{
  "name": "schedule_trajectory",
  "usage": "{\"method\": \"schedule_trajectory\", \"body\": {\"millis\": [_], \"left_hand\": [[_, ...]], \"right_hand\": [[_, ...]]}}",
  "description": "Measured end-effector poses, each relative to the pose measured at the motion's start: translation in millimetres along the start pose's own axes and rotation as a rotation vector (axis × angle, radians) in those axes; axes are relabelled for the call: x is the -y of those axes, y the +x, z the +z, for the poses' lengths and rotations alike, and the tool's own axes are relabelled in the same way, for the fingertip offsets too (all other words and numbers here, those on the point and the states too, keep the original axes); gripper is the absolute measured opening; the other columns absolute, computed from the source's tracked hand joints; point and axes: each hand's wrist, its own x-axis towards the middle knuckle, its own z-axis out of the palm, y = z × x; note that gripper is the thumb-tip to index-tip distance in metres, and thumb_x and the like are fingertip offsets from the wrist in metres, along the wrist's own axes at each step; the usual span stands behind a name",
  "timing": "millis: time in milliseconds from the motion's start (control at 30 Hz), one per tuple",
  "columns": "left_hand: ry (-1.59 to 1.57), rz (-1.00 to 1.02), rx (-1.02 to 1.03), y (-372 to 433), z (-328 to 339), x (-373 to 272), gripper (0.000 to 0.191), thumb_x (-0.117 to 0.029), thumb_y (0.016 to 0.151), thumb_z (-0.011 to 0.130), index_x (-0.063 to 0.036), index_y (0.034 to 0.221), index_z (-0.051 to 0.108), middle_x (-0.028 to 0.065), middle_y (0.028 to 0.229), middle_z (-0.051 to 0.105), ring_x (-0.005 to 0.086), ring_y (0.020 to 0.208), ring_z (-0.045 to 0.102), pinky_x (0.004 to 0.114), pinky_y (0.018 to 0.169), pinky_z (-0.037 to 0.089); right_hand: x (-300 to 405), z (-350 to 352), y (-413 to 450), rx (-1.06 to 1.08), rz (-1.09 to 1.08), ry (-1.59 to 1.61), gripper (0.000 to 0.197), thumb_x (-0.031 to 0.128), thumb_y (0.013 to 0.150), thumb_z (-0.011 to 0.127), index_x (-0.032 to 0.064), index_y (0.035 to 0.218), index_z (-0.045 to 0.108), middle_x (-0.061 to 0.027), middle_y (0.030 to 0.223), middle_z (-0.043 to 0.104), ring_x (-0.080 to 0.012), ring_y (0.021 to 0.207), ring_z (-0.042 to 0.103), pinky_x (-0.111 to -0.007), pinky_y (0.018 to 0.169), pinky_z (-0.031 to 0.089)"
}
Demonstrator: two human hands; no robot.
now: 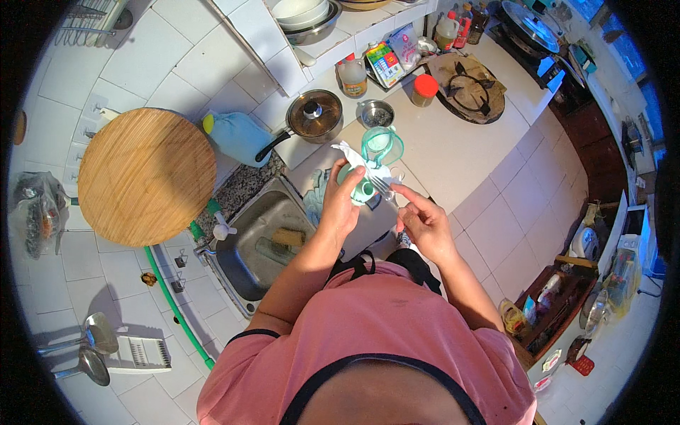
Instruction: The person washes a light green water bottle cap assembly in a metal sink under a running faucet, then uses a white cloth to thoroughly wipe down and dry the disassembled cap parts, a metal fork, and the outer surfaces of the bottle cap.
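My left hand (pixel 342 199) grips a pale green plastic piece (pixel 363 194) with a round opening, its thumb on top. A crumpled white tissue or cloth (pixel 350 154) sticks up from the same hand. In my right hand (pixel 426 226) is a metal fork (pixel 380 184), pinched near its handle. The tines point up and left, over or against the pale green piece; contact is hard to tell. Just beyond both hands stands a translucent teal plastic jug (pixel 392 147), with something pale green inside it.
To the left is a steel sink (pixel 239 260) holding a sponge (pixel 288 237). A lidded pan (pixel 314 118), a small steel bowl (pixel 377 113) and a red-lidded jar (pixel 424 90) stand along the counter. A round wooden board (pixel 147 177) hangs left, beside a green hose (pixel 172 303).
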Motion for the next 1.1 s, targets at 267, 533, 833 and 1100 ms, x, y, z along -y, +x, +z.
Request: {"method": "schedule_trajectory", "body": {"millis": [267,533,833,1100], "left_hand": [[-0.024,-0.028,0.052,-16.5,17.7,2.1,0.026,-0.018,0.09,0.053,-0.0052,0.112,0.049,0.0077,0.097,0.059,0.0169,0.084,0.06,0.033,0.068,0.051],[0.003,-0.072,0.066,-15.8,11.9,-2.4,0.048,-0.051,0.093,0.034,-0.0123,0.113,0.051,0.0035,0.1,0.062,0.0157,0.091,0.06,0.033,0.073,0.051],[0.035,-0.053,0.068,-10.5,-1.8,-0.2,0.047,-0.05,0.094,0.032,-0.0136,0.119,0.048,0.0026,0.106,0.06,0.0167,0.095,0.06,0.036,0.074,0.05],[-0.017,0.074,-0.006,-5.8,4.6,-4.6,0.042,-0.044,0.096,0.033,-0.0105,0.117,0.048,0.0046,0.108,0.058,0.0175,0.098,0.057,0.033,0.085,0.045]], "right_hand": [[-5.1,16.9,10.4,-0.086,-0.114,-0.06,0.036,0.001,0.09,0.048,0.0128,0.124,0.056,0.0005,0.066,0.049,-0.0059,0.059,0.045,-0.021,0.056,0.04],[-15.8,15.1,9.4,-0.11,-0.194,-0.165,0.037,0.001,0.089,0.051,0.0131,0.124,0.055,-0.0026,0.065,0.051,-0.0078,0.055,0.044,-0.023,0.053,0.04],[-14.4,16.4,6.1,-0.123,-0.258,-0.273,0.04,-0.002,0.086,0.052,0.0122,0.123,0.055,-0.0089,0.06,0.047,-0.0114,0.052,0.044,-0.025,0.054,0.042],[-15.3,13.9,10.5,-0.12,-0.258,-0.284,0.042,-0.005,0.084,0.05,0.0116,0.123,0.056,-0.0128,0.063,0.051,-0.0147,0.053,0.049,-0.026,0.055,0.044]]}}
